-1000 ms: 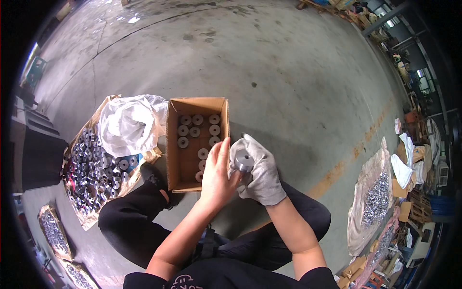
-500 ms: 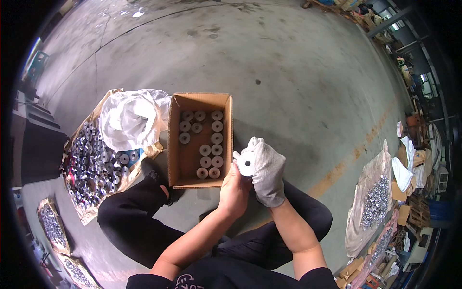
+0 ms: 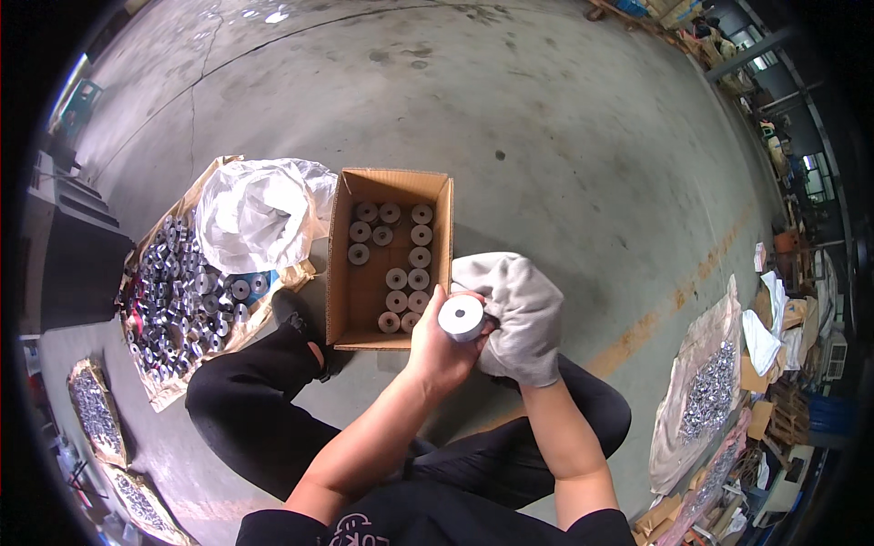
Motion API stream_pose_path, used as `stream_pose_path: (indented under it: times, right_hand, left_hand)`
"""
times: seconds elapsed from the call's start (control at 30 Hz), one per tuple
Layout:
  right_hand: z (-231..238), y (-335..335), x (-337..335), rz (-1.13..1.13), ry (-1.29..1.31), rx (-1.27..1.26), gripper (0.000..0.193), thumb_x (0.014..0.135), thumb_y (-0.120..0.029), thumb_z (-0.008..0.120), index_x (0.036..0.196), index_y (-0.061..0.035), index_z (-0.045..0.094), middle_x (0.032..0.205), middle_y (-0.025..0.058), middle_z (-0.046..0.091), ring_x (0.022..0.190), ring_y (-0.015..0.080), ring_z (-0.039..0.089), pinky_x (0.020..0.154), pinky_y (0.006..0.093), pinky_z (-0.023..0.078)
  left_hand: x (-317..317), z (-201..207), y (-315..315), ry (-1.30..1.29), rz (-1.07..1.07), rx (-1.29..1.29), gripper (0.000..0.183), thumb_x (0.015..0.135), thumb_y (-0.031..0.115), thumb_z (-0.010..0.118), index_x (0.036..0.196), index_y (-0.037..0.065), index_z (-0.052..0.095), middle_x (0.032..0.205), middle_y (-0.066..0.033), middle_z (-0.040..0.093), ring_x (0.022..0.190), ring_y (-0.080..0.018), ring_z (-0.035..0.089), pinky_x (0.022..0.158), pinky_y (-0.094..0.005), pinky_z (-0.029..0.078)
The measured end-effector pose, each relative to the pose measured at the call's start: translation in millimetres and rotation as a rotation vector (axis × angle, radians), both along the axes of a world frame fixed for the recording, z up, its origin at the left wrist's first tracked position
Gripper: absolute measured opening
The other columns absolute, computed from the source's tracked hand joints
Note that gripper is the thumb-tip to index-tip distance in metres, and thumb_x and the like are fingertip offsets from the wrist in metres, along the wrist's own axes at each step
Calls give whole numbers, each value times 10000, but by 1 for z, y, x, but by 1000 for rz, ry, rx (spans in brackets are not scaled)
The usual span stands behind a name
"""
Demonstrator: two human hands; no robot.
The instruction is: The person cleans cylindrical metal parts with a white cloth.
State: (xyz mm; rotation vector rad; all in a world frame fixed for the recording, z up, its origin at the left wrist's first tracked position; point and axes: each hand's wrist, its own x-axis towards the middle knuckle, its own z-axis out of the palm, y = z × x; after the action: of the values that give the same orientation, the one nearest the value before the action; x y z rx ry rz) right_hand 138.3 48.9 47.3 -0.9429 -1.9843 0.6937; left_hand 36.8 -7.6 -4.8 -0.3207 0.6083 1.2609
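Note:
My bare left hand (image 3: pixel 441 346) grips a short silver metal cylinder (image 3: pixel 462 317) with a small dark hole in the middle of its pale round face. Beside it, my right hand is covered by a loose grey cloth or glove (image 3: pixel 523 314), which touches or nearly touches the cylinder's far right side; the fingers inside are hidden. Just left of my hands stands an open cardboard box (image 3: pixel 343 300). Several similar cylinders (image 3: pixel 420 235) stand on its bottom with their round faces up, in rows along the right and at the upper left.
Left of the box, many loose metal cylinders (image 3: pixel 182 305) lie heaped on a spread sack (image 3: pixel 168 393), with a white plastic bag (image 3: pixel 259 214) at its top. My crossed legs (image 3: pixel 250 400) frame the near side. Another sack of small metal parts (image 3: pixel 710 391) lies far right.
The cylinder has tipped and now shows its side as well as its face. The grey covering has shifted off its face to the right and looks looser. The whole view has shifted slightly.

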Motion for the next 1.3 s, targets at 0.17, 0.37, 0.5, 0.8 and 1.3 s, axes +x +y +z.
stream_pose_path:
  times: [0.17,0.37,0.5,0.8,1.3]
  right_hand:
    - [8,3,1,-212,474,-765,120,775,-40,559,891,-32,587,761,67,584,646,153,568,569,289,467]
    - [-37,-14,-23,51,-140,-25,120,743,-117,584,851,-82,548,791,109,546,772,281,541,664,345,453]
    - [-32,-2,-16,45,-464,109,57,757,-89,560,786,-81,512,698,82,558,650,284,571,589,342,466]
    - [-11,8,-7,33,-407,371,178,658,-141,621,764,-64,500,711,126,517,705,316,547,682,372,461]
    - [-36,-15,-29,-309,-968,203,175,656,-202,651,682,-83,524,624,111,503,738,278,618,464,340,470]
  left_hand:
    - [-11,-18,0,-54,-195,265,519,956,496,257,909,75,555,909,-162,631,817,-270,631,665,-377,515]
    - [13,-38,-8,697,-97,170,319,933,250,407,1067,17,580,964,-105,628,956,-206,583,868,-296,448]
    - [5,-39,-5,908,-160,151,328,928,244,380,983,2,595,920,-76,621,922,-167,577,822,-297,452]
    - [-4,12,18,645,-260,-313,276,869,213,401,853,15,593,795,-94,622,706,-165,594,547,-329,489]
    - [12,-59,0,853,-72,259,278,867,220,424,897,17,611,827,-87,627,738,-176,583,643,-297,476]
